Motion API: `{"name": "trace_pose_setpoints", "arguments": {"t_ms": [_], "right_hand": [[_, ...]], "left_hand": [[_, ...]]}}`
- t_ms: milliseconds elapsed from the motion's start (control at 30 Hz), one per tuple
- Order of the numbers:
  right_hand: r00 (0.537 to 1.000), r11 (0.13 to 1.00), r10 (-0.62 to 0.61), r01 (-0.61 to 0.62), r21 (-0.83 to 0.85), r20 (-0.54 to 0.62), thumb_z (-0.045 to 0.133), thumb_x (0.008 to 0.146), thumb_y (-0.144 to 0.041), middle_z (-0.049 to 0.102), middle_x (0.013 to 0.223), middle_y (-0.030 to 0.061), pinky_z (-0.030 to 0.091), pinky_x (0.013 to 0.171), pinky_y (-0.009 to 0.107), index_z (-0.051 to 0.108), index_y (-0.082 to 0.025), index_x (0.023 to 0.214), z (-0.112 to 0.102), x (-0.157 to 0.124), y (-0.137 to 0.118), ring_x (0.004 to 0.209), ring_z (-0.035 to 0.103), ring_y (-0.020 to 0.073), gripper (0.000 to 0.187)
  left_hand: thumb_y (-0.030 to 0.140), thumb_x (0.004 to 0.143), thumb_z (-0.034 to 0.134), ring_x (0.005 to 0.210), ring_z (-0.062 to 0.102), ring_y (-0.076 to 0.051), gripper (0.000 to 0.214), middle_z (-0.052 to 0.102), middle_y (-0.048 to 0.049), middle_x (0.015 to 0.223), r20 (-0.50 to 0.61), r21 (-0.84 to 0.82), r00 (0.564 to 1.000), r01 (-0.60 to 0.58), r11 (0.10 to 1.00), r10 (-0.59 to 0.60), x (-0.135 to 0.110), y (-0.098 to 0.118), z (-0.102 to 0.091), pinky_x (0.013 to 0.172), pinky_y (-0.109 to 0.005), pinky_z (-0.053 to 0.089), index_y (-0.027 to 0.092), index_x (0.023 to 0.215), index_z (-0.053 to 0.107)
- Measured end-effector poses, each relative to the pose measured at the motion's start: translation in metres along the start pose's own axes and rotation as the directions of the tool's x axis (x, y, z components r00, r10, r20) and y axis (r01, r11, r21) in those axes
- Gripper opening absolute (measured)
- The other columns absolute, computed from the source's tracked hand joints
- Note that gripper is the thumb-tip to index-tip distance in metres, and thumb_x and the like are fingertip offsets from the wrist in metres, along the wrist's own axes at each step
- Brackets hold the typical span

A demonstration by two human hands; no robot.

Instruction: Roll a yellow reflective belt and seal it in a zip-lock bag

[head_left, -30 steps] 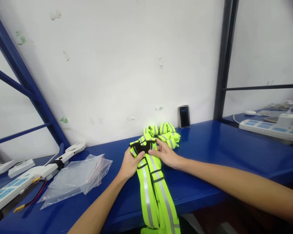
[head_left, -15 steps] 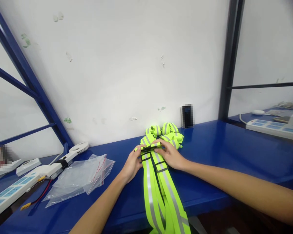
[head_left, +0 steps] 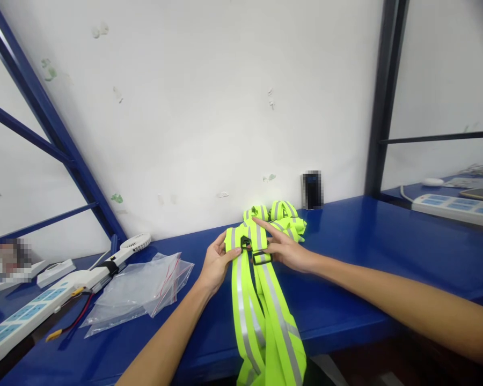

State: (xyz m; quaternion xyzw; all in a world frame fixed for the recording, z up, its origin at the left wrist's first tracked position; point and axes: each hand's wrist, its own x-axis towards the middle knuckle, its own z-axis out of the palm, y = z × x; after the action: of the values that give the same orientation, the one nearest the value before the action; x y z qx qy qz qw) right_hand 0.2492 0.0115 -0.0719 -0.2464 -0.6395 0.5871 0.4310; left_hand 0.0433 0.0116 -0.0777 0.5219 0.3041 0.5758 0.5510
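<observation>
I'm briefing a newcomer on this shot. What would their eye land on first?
Neon-yellow reflective straps stand out at the centre, bunched on the blue bench and hanging over its front edge. The left hand grips them and the right hand touches them. Left of them lie clear plastic bags and a white power strip.

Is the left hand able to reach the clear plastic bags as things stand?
Likely yes: the bags lie just left of the left hand with bare bench between, though its fingers pinch the yellow strap.

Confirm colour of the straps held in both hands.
The straps are neon yellow-green with a silver-grey stripe down the middle; the head view shows it best.
</observation>
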Motion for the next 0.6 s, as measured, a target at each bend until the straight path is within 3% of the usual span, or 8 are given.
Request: {"name": "trace_pose_setpoints", "arguments": {"t_ms": [133,267,367,467,600], "right_hand": [[0.999,1.0,-0.005,0.005,0.007,0.046,0.059,0.076,-0.021,0.07,0.092,-0.0006,0.053,0.071,0.032,0.024,-0.036,0.148,-0.003,-0.002,-0.006,0.075,0.065,0.0168,0.081],[0.999,0.998,0.0,-0.003,-0.068,-0.049,0.062,0.081,-0.026,0.061,0.064,-0.0054,0.05,0.057,0.028,0.019,-0.032,0.15,-0.003,0.001,0.0,0.054,0.059,0.0142,0.081],[0.99,0.997,0.061,-0.055,0.048,-0.124,0.064,0.081,-0.027,0.066,0.073,-0.0027,0.052,0.057,0.028,0.022,-0.029,0.148,-0.001,0.004,0.009,0.06,0.064,0.0158,0.079],[0.987,0.984,0.127,-0.113,0.134,-0.102,0.064,0.082,-0.026,0.071,0.087,0.0027,0.057,0.067,0.033,0.045,-0.024,0.133,0.002,0.005,0.013,0.072,0.069,0.0185,0.055],[0.979,0.972,0.189,-0.175,0.158,-0.08,0.061,0.085,-0.025,0.073,0.087,0.0024,0.058,0.067,0.035,0.053,-0.024,0.123,0.008,0.002,0.01,0.069,0.07,0.0179,0.039]], "left_hand": [[0.023,0.062,0.081,0.093,0.067,-0.024,0.064,0.068,-0.0118,0.111,0.037,0.08,0.999,-0.03,0.996,0.027,0.001,-0.003,-0.004,0.086,-0.036,0.052,0.015,0.12,0.056],[0.026,0.066,0.079,0.096,0.066,-0.023,0.064,0.068,-0.0092,0.109,0.072,0.157,0.997,-0.048,0.986,0.037,-0.001,-0.003,-0.005,0.085,-0.035,0.053,0.019,0.123,0.051],[0.031,0.071,0.075,0.088,0.068,-0.022,0.068,0.067,-0.0063,0.104,0.093,0.182,0.996,-0.023,0.983,0.006,-0.002,-0.005,-0.003,0.079,-0.036,0.055,0.024,0.128,0.04],[0.033,0.074,0.073,0.086,0.067,-0.02,0.066,0.067,-0.0046,0.1,0.096,0.203,0.995,-0.054,0.978,0.035,-0.003,-0.008,-0.002,0.078,-0.034,0.055,0.026,0.128,0.036],[0.032,0.073,0.073,0.079,0.067,-0.019,0.061,0.067,-0.0022,0.094,0.081,0.214,0.994,-0.088,0.973,0.072,-0.002,-0.011,-0.003,0.073,-0.031,0.055,0.026,0.122,0.039]]}}
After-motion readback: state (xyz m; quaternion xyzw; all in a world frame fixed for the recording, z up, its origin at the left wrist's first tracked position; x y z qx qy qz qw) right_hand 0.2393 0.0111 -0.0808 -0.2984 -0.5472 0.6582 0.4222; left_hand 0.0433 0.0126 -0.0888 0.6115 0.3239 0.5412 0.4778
